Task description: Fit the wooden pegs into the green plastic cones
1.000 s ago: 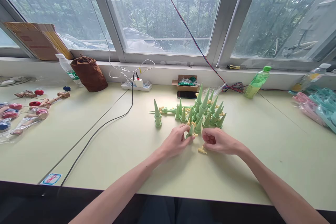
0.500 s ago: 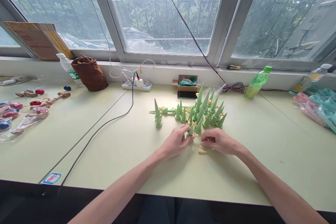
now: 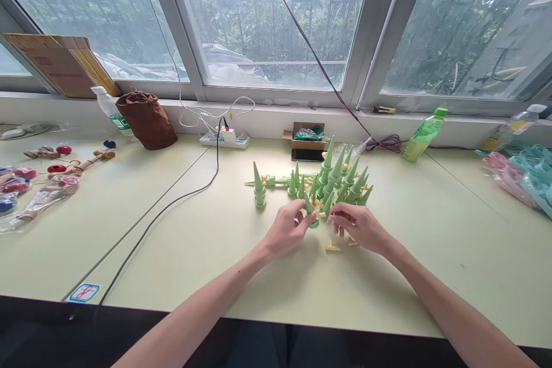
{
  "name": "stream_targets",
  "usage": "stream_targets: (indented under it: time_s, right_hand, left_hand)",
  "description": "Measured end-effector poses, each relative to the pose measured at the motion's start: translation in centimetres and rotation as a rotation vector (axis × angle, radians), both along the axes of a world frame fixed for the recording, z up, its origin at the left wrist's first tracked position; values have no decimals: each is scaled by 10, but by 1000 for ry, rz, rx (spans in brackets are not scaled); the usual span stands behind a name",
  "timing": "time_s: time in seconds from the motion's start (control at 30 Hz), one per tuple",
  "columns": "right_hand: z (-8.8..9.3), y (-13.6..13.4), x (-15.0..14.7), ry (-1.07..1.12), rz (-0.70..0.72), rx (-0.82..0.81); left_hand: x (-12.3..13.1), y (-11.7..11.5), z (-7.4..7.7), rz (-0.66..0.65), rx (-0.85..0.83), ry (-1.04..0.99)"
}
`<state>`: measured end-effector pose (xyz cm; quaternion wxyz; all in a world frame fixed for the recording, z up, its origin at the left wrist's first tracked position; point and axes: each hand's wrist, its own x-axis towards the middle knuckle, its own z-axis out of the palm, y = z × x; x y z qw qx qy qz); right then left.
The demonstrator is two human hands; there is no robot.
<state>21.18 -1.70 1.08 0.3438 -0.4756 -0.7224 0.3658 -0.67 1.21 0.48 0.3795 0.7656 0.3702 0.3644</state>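
Observation:
My left hand [image 3: 288, 224] is closed round a small green cone [image 3: 309, 204], tilted a little with its tip to the left. A small yellow piece [image 3: 321, 215] sticks out from the cone's side. Just to the right, my right hand [image 3: 360, 225] has thumb and forefinger pinched together; whatever lies between them is too small to make out. Below the fingers, a yellow peg-like piece [image 3: 332, 248] and another yellow piece [image 3: 352, 241] lie on the table. Behind both hands stands a cluster of green cones [image 3: 334, 175] with yellow bits among them.
A lone green cone tower [image 3: 259, 187] stands to the left. Farther back are a small cardboard box [image 3: 308, 144], a black phone [image 3: 307, 154], a power strip [image 3: 237, 142] and a green bottle [image 3: 425, 135]. A black cable [image 3: 172, 202] crosses the table.
My left hand has raised and tilted the green cone. My right hand has moved slightly up and left, and a second yellow piece now shows beneath it.

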Motion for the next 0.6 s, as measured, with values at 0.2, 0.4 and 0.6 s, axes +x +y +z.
stream_targets:
  time_s: [0.2,0.4,0.6]
  right_hand:
    - [-4,1,-2,97,-13,123]
    - [-4,1,-2,172,-32,203]
    - [-1,0,-3,190,-62,210]
  left_hand:
    - [0,-1,1,1,-22,-44]
    - [1,0,1,6,-42,-72]
    - [1,0,1,10,-38,-82]
